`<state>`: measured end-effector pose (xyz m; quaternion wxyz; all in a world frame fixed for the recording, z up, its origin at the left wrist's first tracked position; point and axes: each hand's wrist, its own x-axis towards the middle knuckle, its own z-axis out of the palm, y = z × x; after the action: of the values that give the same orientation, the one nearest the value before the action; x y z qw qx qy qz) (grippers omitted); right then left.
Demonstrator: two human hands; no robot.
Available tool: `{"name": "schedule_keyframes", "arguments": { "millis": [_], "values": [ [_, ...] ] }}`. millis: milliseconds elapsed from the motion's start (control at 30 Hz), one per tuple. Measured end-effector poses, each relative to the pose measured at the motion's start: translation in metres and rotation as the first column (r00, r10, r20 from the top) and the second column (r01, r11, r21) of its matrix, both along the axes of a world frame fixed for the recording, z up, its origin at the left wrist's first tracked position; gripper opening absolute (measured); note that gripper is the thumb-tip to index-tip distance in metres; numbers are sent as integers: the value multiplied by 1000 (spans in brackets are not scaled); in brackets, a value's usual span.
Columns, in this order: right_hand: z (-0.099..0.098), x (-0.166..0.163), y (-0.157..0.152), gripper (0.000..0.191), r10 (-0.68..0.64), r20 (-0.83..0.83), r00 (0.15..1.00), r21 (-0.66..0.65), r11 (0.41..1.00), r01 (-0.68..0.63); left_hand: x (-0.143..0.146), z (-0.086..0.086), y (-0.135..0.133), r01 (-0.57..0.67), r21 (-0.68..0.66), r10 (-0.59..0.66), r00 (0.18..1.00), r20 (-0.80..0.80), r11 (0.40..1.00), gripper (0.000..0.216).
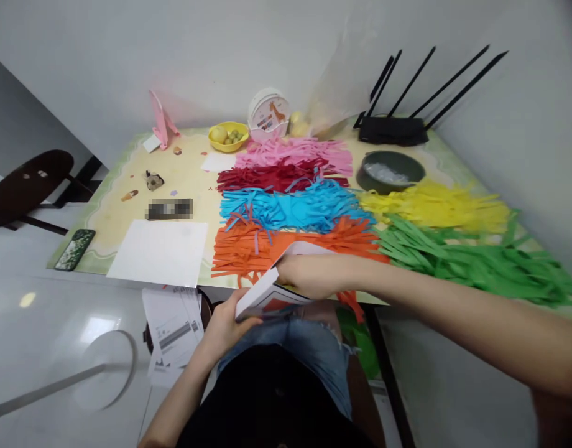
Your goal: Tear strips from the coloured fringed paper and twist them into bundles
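My left hand [227,326] grips the lower left corner of a thick white stack of paper [262,292] held over my lap at the table's near edge. From the right, my right hand [309,274] reaches in and closes on the top of the same stack, its fingers curled over the upper sheets. Just behind the stack lies a pile of orange paper strips [267,246]. Beyond it are blue strips [295,208], dark red strips [272,177] and pink strips [295,152].
Yellow strips [435,205] and green strips [472,258] cover the table's right side. A dark bowl [391,171], a black router [393,127], a yellow fruit bowl [227,135] and a round clock [268,115] stand at the back. A white sheet [160,252] and a phone [74,249] lie at left.
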<state>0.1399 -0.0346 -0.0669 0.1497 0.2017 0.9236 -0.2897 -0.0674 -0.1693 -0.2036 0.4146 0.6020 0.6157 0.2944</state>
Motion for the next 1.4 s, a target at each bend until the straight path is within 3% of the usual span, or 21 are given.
{"name": "schedule_keyframes", "arguments": {
  "millis": [167,300,367,467,533,600,667,700,767,900,1033,1100,1167,1300,1400],
  "values": [
    [-9,-3,-3,26,57,-125,991,-57,996,-64,1,-1,-6,82,-111,-79,996,37,990,55],
    [-29,-21,-11,25,150,-42,988,-137,978,-155,11,-11,-8,152,-123,-138,984,114,981,75],
    [-32,-26,-14,25,150,-44,988,-189,970,-155,16,-17,-8,129,-123,-103,975,197,984,69],
    [-18,-15,-14,26,17,-190,982,-202,978,-56,20,-22,-6,12,-162,38,953,302,987,52],
    [-3,5,-14,27,-212,-356,910,-148,974,169,17,-20,-3,-80,-191,138,939,315,978,49],
    [6,29,-16,28,-428,-553,715,-99,885,454,12,-15,1,-160,-205,217,929,298,966,48],
    [4,48,-18,27,-498,-697,516,-41,746,664,7,-11,5,-209,-197,259,926,277,958,46],
    [-2,55,-19,25,-497,-733,465,0,683,730,5,-9,6,-227,-187,272,924,268,956,47],
    [-17,62,-19,27,-484,-743,463,103,601,793,5,-6,8,-245,-163,281,924,259,956,49],
    [-42,57,-21,22,-443,-694,567,246,594,766,11,-5,9,-198,-119,223,938,264,973,53],
    [-44,46,-26,24,-297,-686,664,477,506,719,17,-4,7,-175,-51,182,957,228,983,57],
    [-42,41,-26,25,-266,-643,718,526,528,667,20,-2,5,-178,-35,181,965,188,983,57],
    [-40,37,-24,25,-297,-596,746,494,597,632,22,0,4,-178,-33,181,971,156,983,58],
    [-34,28,-17,20,-446,-517,730,275,721,636,25,1,3,-166,-43,170,977,126,985,59],
    [-25,20,-16,21,-459,-478,749,79,827,557,24,-1,3,-158,-56,164,979,119,986,63]
  ]
}}
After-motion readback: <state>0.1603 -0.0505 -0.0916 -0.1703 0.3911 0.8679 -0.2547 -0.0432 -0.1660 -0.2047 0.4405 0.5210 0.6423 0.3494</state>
